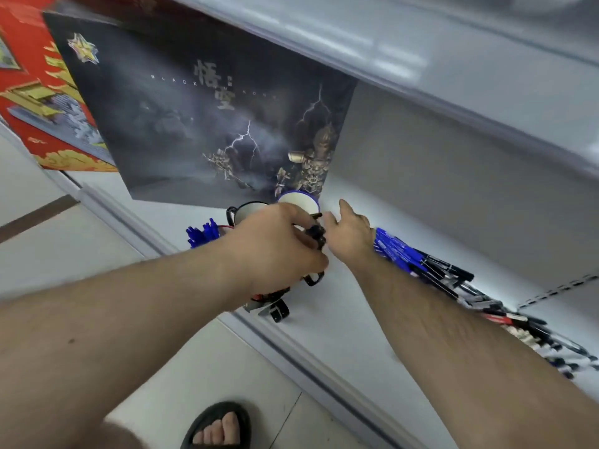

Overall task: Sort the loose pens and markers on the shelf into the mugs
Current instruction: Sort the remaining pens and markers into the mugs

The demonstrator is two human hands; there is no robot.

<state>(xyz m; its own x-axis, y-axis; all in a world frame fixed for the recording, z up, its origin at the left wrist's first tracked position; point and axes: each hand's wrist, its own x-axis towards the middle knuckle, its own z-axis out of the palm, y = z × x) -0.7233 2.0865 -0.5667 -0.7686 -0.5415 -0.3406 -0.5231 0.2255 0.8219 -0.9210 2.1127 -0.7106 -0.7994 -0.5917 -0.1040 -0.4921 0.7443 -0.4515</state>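
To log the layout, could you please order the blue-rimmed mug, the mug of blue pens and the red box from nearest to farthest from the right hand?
From the right hand:
1. blue-rimmed mug, just left of it, at the back.
2. mug of blue pens, further left, beyond the left hand.
3. red box, far left.

Mugs (299, 202) are standing on the shelf (340, 319) before a large box (201, 118); loose pens (453, 280) are lying to their right, toward the shelf's back.

Legible markings: one item only.
The large dark storm-printed cardboard box (201, 124) standing at the far left of the shelf bears two big grey Chinese characters, 悟空, crossed by faint spaced Latin letters beginning "BLACK"; the remainder is too blurred to read.
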